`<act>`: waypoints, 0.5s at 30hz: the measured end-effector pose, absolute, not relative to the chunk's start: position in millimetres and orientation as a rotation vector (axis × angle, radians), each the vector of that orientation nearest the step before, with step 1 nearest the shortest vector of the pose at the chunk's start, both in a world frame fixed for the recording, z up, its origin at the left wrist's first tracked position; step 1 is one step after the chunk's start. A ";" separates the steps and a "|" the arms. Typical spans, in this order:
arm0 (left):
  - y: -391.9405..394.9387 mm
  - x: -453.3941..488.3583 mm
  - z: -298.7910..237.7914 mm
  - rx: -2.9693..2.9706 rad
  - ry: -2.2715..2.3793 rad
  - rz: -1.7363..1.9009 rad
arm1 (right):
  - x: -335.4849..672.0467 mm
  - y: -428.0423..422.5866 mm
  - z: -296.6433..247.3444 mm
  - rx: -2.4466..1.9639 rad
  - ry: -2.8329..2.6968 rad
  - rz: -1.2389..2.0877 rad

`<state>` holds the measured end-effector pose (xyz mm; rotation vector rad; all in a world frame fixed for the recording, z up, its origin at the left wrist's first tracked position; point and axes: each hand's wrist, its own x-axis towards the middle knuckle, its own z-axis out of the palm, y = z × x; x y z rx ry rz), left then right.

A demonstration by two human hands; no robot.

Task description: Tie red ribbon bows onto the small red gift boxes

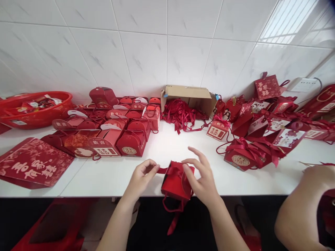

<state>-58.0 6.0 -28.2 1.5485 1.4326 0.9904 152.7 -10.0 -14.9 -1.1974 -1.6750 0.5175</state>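
A small red gift box [173,188] sits at the table's front edge between my hands, with a ribbon [176,170] across its top and a cord loop hanging over the edge. My left hand [143,177] pinches one ribbon end between thumb and fingertips, just left of the box. At the box's right side is my right hand [201,174], its thumb and fingers apart, the thumb close to or touching the ribbon. One ribbon tail dangles below the box. The fingertips of my right hand partly cover the box's right side.
Several red gift boxes [108,141] stand in rows at left, beside a red basket [52,113] of wrapped sweets. A cardboard box [187,91] spills red ribbons [180,113] at the back. Ribbon-tied boxes [240,153] crowd the right, near another person's arm [300,209].
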 end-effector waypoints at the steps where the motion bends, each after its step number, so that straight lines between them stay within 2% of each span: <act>1: 4.1 -69.5 -36.1 1.589 1.535 0.961 | 162.0 -14.0 -20.8 -1.195 -1.539 0.554; 5: -8.0 -117.5 -70.5 1.660 1.928 0.843 | 194.9 -32.0 -50.9 -1.237 -1.126 0.777; 8: -11.1 -128.9 -83.2 1.684 1.994 0.951 | 202.0 -40.3 -66.1 -1.303 -1.139 0.889; 12: -2.3 -97.0 -70.0 1.681 1.701 1.178 | 191.5 -39.5 -69.9 -1.325 -1.274 0.996; 15: 5.0 -61.6 -52.0 1.571 1.374 1.068 | 180.9 -35.5 -71.2 -1.316 -1.317 1.081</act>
